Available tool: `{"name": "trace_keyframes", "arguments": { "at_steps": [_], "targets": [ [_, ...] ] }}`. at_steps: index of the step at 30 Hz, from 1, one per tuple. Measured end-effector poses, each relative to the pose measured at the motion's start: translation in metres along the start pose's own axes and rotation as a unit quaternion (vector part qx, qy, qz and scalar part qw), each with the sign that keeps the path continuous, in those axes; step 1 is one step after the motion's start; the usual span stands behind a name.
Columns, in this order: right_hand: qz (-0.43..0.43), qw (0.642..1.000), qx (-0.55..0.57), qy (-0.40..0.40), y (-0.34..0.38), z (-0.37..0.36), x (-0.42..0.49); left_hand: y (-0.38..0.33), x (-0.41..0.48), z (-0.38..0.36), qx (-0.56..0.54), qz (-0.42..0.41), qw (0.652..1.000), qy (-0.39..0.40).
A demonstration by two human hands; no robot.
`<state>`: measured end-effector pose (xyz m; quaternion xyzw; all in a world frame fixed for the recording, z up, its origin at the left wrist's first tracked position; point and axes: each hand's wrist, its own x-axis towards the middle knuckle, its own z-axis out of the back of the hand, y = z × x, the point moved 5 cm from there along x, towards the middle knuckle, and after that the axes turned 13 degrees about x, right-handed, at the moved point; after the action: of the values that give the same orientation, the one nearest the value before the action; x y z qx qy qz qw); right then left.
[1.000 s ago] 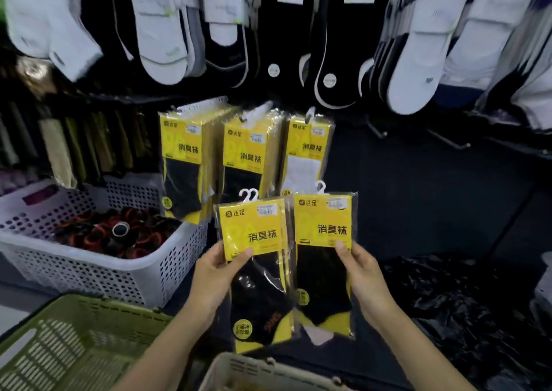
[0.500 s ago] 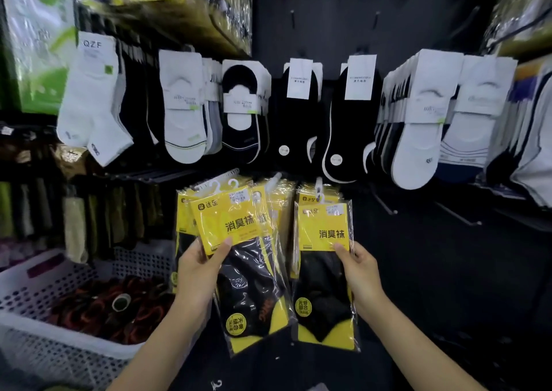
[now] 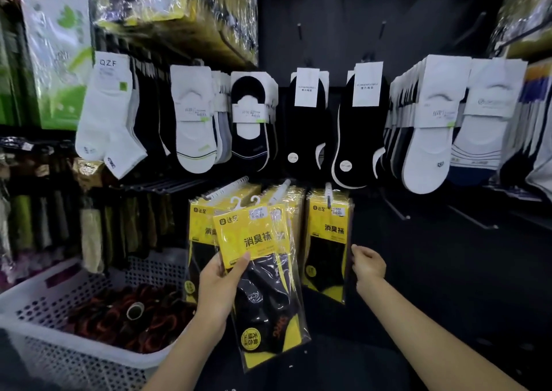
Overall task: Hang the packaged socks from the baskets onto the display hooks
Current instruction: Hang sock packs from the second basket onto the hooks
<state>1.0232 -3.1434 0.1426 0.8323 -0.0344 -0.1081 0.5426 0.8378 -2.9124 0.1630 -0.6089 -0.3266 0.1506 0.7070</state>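
Left hand (image 3: 219, 292) grips sock pack (image 3: 268, 301); right hand (image 3: 369, 266) curls beside hung pack (image 3: 327, 250), hold unclear. We line hanger (image 3: 236, 207) squarely onto middle hook (image 3: 282, 188).

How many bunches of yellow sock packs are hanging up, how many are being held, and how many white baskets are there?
Hanging yellow bunches: 3 (left, middle, right)
Held yellow bundle, in the left hand: 1
White basket: 1
Total: 5
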Motion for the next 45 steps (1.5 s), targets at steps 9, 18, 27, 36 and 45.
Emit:
{"name": "trace_keyframes", "arguments": {
  "at_steps": [9,18,27,36,45],
  "targets": [
    [0.01,0.935,-0.067,0.349,0.01,-0.028,-0.088,0.002,-0.011,-0.037,0.013,-0.005,0.997,0.079],
    [0.107,0.955,-0.045,0.273,0.032,0.005,-0.086,-0.007,-0.009,-0.031,0.034,-0.023,0.997,0.061],
    [0.125,0.964,-0.06,0.229,0.05,0.003,-0.065,-0.016,0.009,-0.006,0.045,-0.032,0.998,0.014],
    [0.042,0.982,-0.074,0.168,0.027,-0.013,-0.034,-0.023,0.014,-0.001,0.039,-0.037,0.999,0.007],
    [0.046,0.996,-0.066,0.038,0.009,0.001,-0.016,-0.03,0.015,-0.017,0.039,-0.029,0.999,0.011]
  ]
}}
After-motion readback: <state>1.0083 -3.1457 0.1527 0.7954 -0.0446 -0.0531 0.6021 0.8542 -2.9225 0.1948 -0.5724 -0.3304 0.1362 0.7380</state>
